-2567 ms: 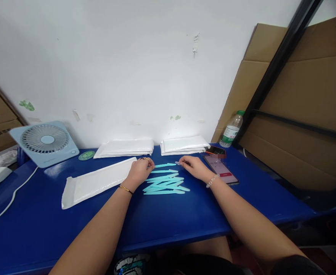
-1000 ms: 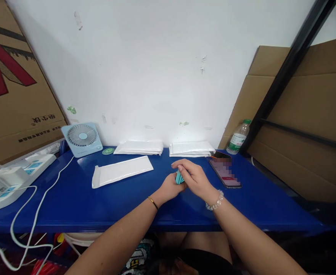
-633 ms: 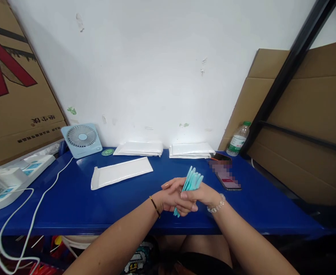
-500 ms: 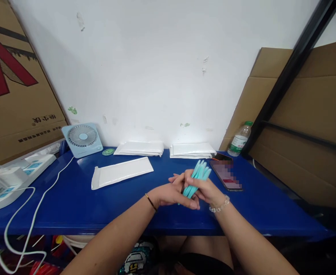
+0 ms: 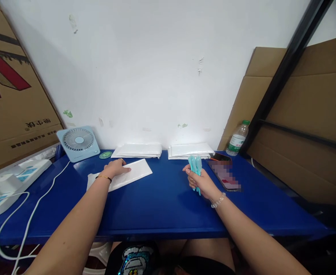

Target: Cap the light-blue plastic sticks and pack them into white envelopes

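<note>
My left hand (image 5: 116, 169) lies over the white padded envelope (image 5: 139, 172), its thumb on the top face and its fingers at the far edge, closed on it. The envelope rests flat on the blue table (image 5: 153, 210). In my right hand (image 5: 200, 181) is an upright bundle of slim turquoise sticks (image 5: 195, 165), paler at the upper ends; their exact kind is unclear. The fingers wrap round the bundle, a little above the table.
Two stacks of white envelopes, a left stack (image 5: 137, 150) and a right stack (image 5: 189, 150), lie along the wall. At left are a blue fan (image 5: 79, 143), a green disc (image 5: 105, 155) and a power strip (image 5: 33, 173). A phone (image 5: 223, 175) and a bottle (image 5: 238, 139) are at right.
My left hand has left the turquoise bundle and moved left onto the envelope. The bundle now stays in my right hand alone, turned more upright.
</note>
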Motion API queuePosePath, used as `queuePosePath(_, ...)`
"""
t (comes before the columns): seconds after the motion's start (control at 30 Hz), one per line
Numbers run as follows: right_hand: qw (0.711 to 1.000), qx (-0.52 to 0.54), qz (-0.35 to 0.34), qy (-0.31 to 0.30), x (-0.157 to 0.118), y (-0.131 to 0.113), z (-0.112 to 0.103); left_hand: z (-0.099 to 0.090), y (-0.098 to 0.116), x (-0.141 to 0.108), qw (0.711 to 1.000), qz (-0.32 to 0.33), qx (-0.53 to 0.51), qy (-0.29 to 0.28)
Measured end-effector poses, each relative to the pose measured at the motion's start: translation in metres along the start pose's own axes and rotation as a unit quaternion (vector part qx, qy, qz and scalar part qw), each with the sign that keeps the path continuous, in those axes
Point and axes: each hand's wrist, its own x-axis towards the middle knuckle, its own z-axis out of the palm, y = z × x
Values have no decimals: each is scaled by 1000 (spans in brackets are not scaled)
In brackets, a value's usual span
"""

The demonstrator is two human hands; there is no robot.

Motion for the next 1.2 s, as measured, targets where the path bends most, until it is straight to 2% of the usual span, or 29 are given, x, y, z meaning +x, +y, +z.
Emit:
queuePosePath(0.1, 1000, 7, 2, 28, 1, -6, 2, 4, 11, -10, 986, -14, -149, -68)
queuePosePath(0.13, 999, 5, -1, 40, 0, -8, 3, 6, 20, -15, 969, -17, -233, -81)
queuePosePath(0.17, 999, 3, -4, 51, 0, -10, 5, 9, 31, -20, 937, -29, -338, -78)
queuePosePath(0.23, 997, 0, -14, 72, 0, -12, 10, 16, 54, -31, 845, -39, -532, -28)
queuePosePath(0.27, 996, -1, -21, 84, 0, -12, 14, 21, 66, -37, 792, -34, -610, 14)
queuePosePath(0.33, 993, -2, -27, 111, 2, -11, 22, 29, 87, -47, 706, -31, -706, 47)
queuePosePath(0.4, 989, 1, -23, 148, 7, -8, 29, 38, 102, -56, 652, -31, -756, 51)
queuePosePath(0.47, 984, 10, -12, 179, 13, -4, 34, 45, 110, -64, 625, -28, -779, 39)
queuePosePath(0.5, 982, 18, -6, 188, 16, -2, 36, 48, 111, -67, 623, -25, -781, 26)
queuePosePath(0.57, 980, 30, 5, 197, 22, 1, 36, 51, 109, -74, 642, -12, -767, 15)
queuePosePath(0.6, 979, 31, 8, 200, 25, 2, 34, 50, 107, -78, 664, -4, -747, 37)
queuePosePath(0.63, 979, 31, 10, 202, 26, 3, 32, 47, 103, -82, 696, 4, -713, 89)
queuePosePath(0.67, 979, 28, 11, 204, 28, 2, 29, 43, 99, -87, 731, 14, -662, 168)
queuePosePath(0.73, 980, 19, 16, 198, 28, 0, 22, 34, 93, -95, 795, 52, -492, 352)
queuePosePath(0.77, 982, 15, 24, 187, 28, -3, 18, 29, 91, -98, 825, 96, -391, 397)
queuePosePath(0.8, 985, 11, 35, 170, 28, -5, 15, 26, 92, -100, 862, 166, -293, 379)
queuePosePath(0.83, 987, 5, 49, 150, 28, -8, 12, 25, 94, -101, 895, 248, -199, 311)
queuePosePath(0.87, 990, -3, 62, 130, 27, -10, 9, 25, 97, -101, 913, 327, -111, 216)
queuePosePath(0.9, 991, -11, 73, 112, 27, -12, 7, 28, 102, -99, 915, 383, -32, 121)
queuePosePath(0.93, 992, -17, 82, 96, 27, -14, 5, 33, 107, -96, 909, 411, 30, 60)
queuePosePath(0.97, 992, -20, 87, 85, 26, -14, 4, 38, 112, -92, 905, 419, 75, 30)
queuePosePath(1.03, 993, -21, 93, 70, 24, -14, 1, 50, 120, -82, 902, 414, 122, 5)
queuePosePath(1.1, 993, -23, 99, 56, 23, -12, -3, 59, 125, -73, 906, 405, 125, -2)
queuePosePath(1.2, 992, -34, 90, 81, 23, -11, -10, 65, 126, -66, 915, 390, 101, 14)
